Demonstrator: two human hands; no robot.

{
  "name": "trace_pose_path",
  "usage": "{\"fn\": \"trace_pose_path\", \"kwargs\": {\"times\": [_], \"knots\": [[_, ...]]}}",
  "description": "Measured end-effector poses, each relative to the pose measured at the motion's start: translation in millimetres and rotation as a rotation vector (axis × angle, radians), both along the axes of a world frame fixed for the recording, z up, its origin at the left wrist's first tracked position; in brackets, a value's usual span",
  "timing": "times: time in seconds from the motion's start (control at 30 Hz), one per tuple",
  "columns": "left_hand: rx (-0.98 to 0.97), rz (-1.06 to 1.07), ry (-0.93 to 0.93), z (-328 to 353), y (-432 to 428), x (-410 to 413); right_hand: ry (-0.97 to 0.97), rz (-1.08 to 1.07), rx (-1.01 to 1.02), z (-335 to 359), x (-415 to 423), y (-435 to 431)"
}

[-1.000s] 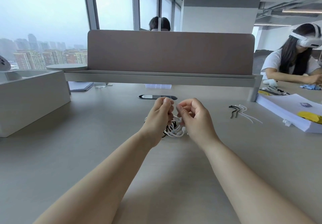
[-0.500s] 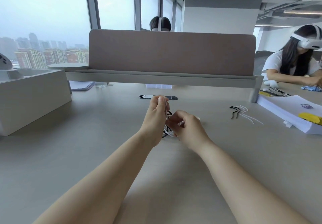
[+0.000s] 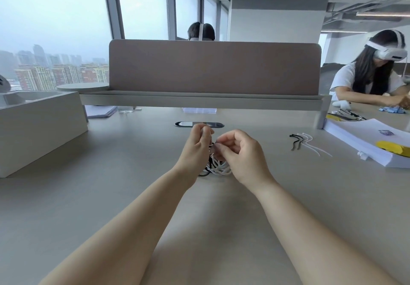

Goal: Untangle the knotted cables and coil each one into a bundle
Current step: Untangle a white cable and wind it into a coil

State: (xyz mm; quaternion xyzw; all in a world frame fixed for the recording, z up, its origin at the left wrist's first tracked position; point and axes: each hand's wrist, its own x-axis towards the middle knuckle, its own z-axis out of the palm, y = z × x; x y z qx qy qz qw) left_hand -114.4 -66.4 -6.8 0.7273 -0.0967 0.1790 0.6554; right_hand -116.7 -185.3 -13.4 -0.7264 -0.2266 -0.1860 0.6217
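Grey worktop point(image 3: 111, 196) fills the lower frame. Brown divider panel point(image 3: 213, 67) spans its far edge at 12 o'clock. Pale open box point(image 3: 40, 129) sits at 9 o'clock, white paper stack point(image 3: 359, 143) at 3 o'clock. Both forearms reach in from 6 o'clock and meet near centre. Left hand point(image 3: 196, 149) is raised, fingers curled round strands at the top of the cable tangle point(image 3: 218, 166), with the contact partly hidden. Right hand point(image 3: 241, 154) is just beside it at its 3 o'clock, thumb and fingertips pinching a strand. The tangle of white and black loops hangs between the hands, its bottom resting on the worktop. Loose black and white ties point(image 3: 304, 144) lie well apart at 3 o'clock. Oval cable grommet point(image 3: 198, 124) is at 12 o'clock of the hands.
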Motion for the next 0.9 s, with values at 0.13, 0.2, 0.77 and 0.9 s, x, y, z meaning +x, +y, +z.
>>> {"fn": "trace_pose_path", "kwargs": {"times": [0.13,0.2,0.77,0.9], "knots": [[-0.003,-0.072,0.058,-1,-4,-2,0.000,0.024,0.054,1,3,-2],[-0.030,-0.108,0.105,-1,-6,-2,-0.012,-0.005,0.032,0,7,-3],[0.171,0.241,-0.036,-2,-14,-4,0.214,0.203,0.100,7,-1,-1],[0.161,0.236,-0.056,3,-11,-9,0.236,0.318,0.077,6,-3,2]]}}
